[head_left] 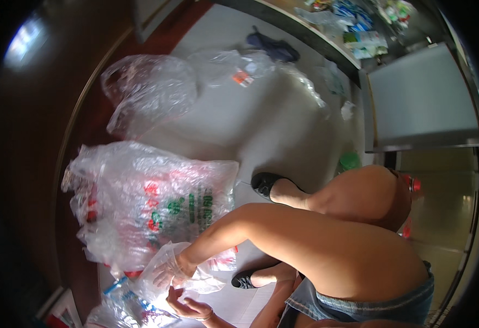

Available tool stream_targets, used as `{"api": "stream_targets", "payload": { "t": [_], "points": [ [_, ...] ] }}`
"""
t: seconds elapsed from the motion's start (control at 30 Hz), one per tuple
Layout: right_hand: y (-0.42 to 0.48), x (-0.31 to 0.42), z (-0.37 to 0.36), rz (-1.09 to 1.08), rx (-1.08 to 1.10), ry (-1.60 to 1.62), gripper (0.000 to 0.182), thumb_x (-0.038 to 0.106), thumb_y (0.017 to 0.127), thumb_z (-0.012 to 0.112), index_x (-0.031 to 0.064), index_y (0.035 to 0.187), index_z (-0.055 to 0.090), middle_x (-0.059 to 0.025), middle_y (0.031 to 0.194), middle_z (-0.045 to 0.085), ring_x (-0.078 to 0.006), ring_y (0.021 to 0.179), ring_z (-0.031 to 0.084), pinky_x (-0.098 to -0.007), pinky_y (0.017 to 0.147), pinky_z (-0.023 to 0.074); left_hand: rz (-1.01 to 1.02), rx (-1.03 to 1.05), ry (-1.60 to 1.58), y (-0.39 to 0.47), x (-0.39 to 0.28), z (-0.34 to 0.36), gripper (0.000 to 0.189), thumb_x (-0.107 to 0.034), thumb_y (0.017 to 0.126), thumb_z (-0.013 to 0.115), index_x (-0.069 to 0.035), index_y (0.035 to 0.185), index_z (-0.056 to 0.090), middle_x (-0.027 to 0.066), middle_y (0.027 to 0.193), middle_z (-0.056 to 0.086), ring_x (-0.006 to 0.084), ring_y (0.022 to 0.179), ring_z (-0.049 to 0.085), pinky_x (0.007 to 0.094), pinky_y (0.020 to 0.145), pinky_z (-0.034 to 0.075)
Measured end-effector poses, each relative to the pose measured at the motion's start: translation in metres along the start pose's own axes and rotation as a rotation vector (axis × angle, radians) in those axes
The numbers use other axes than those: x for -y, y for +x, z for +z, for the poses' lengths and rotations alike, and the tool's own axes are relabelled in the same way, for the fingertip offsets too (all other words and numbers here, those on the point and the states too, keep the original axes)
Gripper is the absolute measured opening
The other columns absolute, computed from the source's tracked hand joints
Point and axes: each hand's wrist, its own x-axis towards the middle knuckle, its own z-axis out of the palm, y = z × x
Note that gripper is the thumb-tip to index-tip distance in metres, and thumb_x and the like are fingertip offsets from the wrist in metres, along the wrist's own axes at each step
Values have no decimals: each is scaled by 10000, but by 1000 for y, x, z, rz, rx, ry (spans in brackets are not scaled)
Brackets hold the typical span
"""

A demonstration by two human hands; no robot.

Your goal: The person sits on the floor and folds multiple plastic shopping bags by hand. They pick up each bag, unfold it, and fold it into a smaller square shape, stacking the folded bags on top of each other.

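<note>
My right hand is inside or behind a thin translucent plastic bag, its fingers spread and showing through the film. Just below it in the picture, my left hand has bent fingers at the bag's edge; glare hides whether they pinch the film. Beside my right forearm lies a large clear plastic bag with red and green print, spread flat on the floor. A crumpled clear package with blue print is next to my left hand.
Clear bags and a dark cloth-like item lie on the grey floor. Colourful packets fill an open cabinet or drawer, top right, with a grey door panel beside it. A green object sits near my knee.
</note>
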Motion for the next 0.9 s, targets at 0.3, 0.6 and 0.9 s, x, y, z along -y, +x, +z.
{"api": "stream_targets", "payload": {
  "t": [0.3, 0.6, 0.9],
  "points": [
    [-169, 0, -58, -184, -178, 49, 192, 147, 840, 514, -13, 941, 548, -173, 985, 575, -355, 1088, 510, -455, 860, 475, 84, 375, 826, -9, 102, 79, 687, -581, 959, 255, -150, 1493, 231, 203, 1546, 137, 372, 1432, 121, 551, 1132, 92],
    [-457, 2, -129, 887, 190, 213, 169, 151, 833, 528, 23, 926, 586, -178, 970, 607, -349, 970, 564, -442, 830, 470, -131, 436, 955, 1, 99, 107, 712, -472, 930, 412, -105, 1497, 187, 192, 1559, 95, 351, 1445, 81, 540, 1140, 80],
    [-677, 24, -5, 1839, -678, 5, 222, 166, 798, 559, 45, 977, 612, -176, 990, 604, -363, 965, 566, -443, 838, 463, 202, 575, 879, 25, 52, 48, 627, -291, 909, 528, -41, 1441, 309, 236, 1482, 278, 398, 1355, 284, 498, 1104, 232]
  ]
}}
